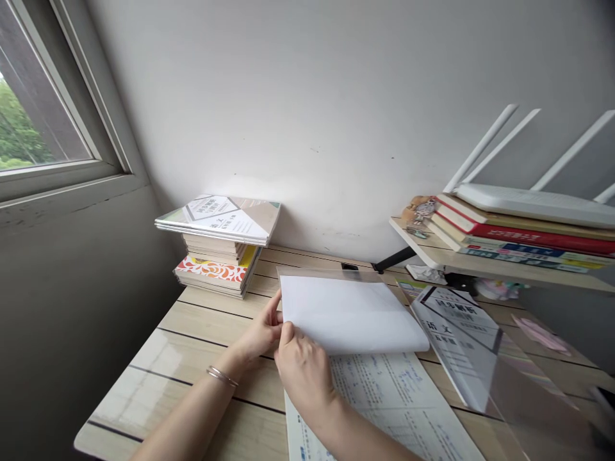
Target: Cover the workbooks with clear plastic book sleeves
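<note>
A blank white sheet point(350, 314) is held slightly raised over the desk, with a clear plastic cover point(336, 274) showing along its far and left edges. At its left edge, my left hand point(263, 330) pinches with the fingers partly behind it. My right hand point(306, 366) is curled closed at the near left corner, right beside the left; its fingertips are hidden. Below lies a printed worksheet point(384, 397) with blue handwriting, partly covered by the right forearm and the white sheet.
A stack of books point(218, 256) stands at the far left by the wall. To the right lies a grey-and-white textbook point(461, 339) with clear plastic over it. A raised shelf point(446, 253) carries more books point(519, 230) and a white router point(538, 203). A pink item point(541, 333) lies beneath.
</note>
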`<state>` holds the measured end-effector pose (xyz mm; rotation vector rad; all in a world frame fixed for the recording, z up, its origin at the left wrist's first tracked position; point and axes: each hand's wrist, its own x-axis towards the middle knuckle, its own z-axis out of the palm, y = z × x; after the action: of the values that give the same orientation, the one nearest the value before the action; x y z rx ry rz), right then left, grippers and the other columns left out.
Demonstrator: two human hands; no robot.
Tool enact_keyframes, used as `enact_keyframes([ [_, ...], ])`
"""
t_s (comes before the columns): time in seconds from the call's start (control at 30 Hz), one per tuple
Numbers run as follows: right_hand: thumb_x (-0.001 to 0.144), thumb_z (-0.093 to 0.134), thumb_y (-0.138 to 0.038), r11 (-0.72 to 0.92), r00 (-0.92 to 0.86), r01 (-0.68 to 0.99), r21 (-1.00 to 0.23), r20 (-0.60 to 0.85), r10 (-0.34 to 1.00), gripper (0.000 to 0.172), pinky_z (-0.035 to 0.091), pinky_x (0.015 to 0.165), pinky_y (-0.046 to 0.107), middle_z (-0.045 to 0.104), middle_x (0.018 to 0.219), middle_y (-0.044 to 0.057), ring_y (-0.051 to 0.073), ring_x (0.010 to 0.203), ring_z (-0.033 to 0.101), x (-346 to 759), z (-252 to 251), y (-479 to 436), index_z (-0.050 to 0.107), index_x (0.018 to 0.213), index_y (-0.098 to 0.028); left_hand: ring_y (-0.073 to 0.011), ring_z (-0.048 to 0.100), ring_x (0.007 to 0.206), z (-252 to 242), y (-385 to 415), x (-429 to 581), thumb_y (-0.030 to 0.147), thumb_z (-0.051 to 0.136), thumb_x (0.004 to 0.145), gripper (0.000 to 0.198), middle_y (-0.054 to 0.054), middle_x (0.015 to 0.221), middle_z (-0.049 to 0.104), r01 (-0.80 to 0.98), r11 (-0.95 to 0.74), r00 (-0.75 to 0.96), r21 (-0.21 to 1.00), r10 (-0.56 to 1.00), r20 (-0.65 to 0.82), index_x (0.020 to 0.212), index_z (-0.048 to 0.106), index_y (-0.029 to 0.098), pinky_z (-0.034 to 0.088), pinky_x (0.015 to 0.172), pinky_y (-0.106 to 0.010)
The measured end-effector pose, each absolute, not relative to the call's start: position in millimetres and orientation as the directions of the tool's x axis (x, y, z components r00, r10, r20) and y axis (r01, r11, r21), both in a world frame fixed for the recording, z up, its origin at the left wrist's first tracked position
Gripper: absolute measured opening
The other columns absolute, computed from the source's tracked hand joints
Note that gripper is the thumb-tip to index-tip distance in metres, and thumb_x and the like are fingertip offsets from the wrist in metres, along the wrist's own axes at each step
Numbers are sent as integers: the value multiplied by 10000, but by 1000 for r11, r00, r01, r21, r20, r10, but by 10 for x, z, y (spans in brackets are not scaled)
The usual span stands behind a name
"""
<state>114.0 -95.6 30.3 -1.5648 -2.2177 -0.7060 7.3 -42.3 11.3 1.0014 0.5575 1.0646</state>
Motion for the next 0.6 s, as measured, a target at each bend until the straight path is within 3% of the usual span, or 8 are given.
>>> enact_keyframes([
  [0.23, 798, 381, 35, 329, -364, 929, 168, 571, 736, 237, 387, 432, 283, 583, 602, 45, 198, 477, 584, 1077, 245, -938, 426, 795, -198, -55, 455, 493, 81, -427, 56, 136, 749, 631, 1088, 45, 632, 582, -428, 131, 438, 894, 895, 79, 1477, 75, 244, 339, 505, -164],
  [0.47, 772, 400, 44, 334, -421, 907, 255, 573, 703, 243, 409, 475, 297, 579, 606, 37, 195, 509, 576, 1094, 290, -925, 427, 803, -195, -66, 435, 544, 107, -464, 44, 153, 730, 651, 931, 48, 612, 536, -315, 67, 408, 947, 910, 72, 1448, 251, 182, 350, 532, -172],
  [0.6, 768, 406, 47, 334, -414, 910, 247, 590, 693, 250, 404, 494, 312, 568, 621, 36, 204, 525, 567, 1094, 286, -900, 417, 805, -200, -87, 463, 608, 137, -493, 22, 180, 707, 680, 768, 26, 662, 560, -217, 9, 361, 976, 930, 72, 1383, 397, 169, 382, 580, -185],
])
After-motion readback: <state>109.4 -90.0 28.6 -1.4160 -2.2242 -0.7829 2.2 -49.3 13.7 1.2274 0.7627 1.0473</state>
